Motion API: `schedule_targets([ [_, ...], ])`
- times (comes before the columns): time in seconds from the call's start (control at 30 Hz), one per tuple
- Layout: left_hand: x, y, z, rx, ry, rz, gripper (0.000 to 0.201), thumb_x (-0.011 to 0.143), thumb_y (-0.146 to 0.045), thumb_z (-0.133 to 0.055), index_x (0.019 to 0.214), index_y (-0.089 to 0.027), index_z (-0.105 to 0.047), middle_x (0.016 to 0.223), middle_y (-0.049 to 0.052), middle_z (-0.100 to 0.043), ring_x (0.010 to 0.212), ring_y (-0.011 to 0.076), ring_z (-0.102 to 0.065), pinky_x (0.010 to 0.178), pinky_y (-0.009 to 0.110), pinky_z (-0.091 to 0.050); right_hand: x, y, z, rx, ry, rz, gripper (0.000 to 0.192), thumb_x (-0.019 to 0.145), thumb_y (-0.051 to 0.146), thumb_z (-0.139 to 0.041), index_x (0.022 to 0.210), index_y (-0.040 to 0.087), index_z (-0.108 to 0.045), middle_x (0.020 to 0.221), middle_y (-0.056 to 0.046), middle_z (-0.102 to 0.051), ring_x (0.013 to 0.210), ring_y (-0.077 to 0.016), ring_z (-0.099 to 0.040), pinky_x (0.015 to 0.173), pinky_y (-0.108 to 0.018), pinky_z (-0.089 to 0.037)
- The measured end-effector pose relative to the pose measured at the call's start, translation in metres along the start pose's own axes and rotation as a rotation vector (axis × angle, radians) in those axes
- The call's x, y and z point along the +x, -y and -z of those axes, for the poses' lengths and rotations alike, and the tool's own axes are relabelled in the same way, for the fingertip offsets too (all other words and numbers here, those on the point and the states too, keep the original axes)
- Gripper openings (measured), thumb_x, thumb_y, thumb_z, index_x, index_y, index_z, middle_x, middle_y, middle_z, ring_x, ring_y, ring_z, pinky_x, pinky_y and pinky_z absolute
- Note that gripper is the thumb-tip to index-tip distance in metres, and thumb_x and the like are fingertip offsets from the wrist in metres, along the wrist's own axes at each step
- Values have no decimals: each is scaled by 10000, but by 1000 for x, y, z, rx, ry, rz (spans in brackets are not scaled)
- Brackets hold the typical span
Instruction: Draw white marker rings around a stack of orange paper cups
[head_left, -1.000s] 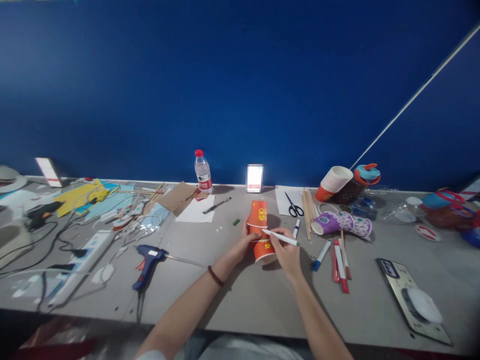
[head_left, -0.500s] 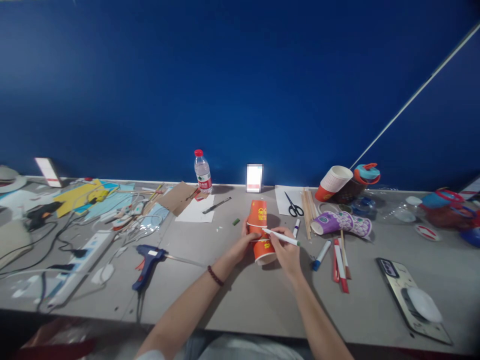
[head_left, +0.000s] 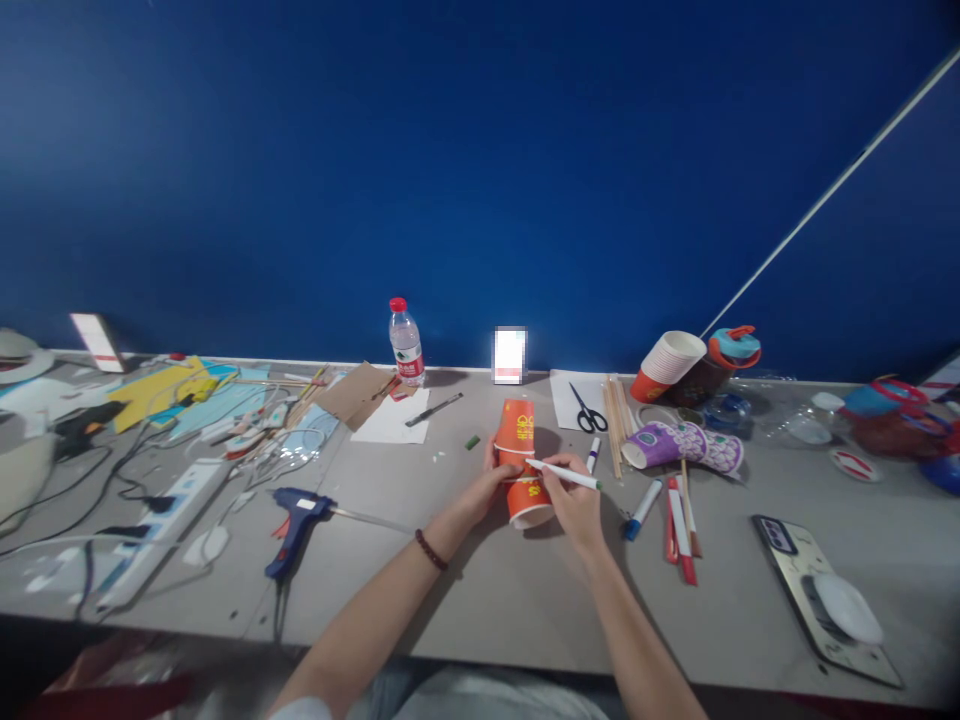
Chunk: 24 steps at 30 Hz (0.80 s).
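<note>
My left hand (head_left: 487,485) grips orange-red paper cups (head_left: 516,428) with yellow lettering, joined end to end in line and lying along the table in front of me. Its thumb lies across their middle. In my right hand (head_left: 574,505) is a white marker (head_left: 564,473) with a green end, its tip at the cups' side near the pale rim. Whether the tip touches the paper I cannot tell. Just beyond my right hand lies a white marker with a purple band (head_left: 593,456). A small green piece (head_left: 472,442) rests left of the cups.
A blue glue gun (head_left: 296,530) and a power strip (head_left: 161,535) lie left. A water bottle (head_left: 406,345) stands at the back. Scissors (head_left: 587,410), wooden sticks (head_left: 616,430), purple cups (head_left: 679,446), red-and-white markers (head_left: 681,530) and a phone (head_left: 817,600) are right.
Almost nothing differs. The white marker and my right hand show at most a very slight shift; my left hand and the cups stay in place.
</note>
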<state>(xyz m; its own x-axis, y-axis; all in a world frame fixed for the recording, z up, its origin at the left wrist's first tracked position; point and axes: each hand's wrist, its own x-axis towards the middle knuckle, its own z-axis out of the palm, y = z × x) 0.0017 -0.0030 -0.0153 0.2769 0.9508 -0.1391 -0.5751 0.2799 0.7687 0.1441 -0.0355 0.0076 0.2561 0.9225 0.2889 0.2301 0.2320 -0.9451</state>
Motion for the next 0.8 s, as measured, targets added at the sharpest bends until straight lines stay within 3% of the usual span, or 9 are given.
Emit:
schedule_targets([
  [0.8,-1,-1,-2,-27,34,-9,814,665,-109,-712,1398,-276,-400,1124,71,-657,972,247,-635,895,405,-465,0,-2,2,19,-2,-46,210,819,397,-631,810,188,-643,786,-37,-680,728,-193,-651,673,-309,-543],
])
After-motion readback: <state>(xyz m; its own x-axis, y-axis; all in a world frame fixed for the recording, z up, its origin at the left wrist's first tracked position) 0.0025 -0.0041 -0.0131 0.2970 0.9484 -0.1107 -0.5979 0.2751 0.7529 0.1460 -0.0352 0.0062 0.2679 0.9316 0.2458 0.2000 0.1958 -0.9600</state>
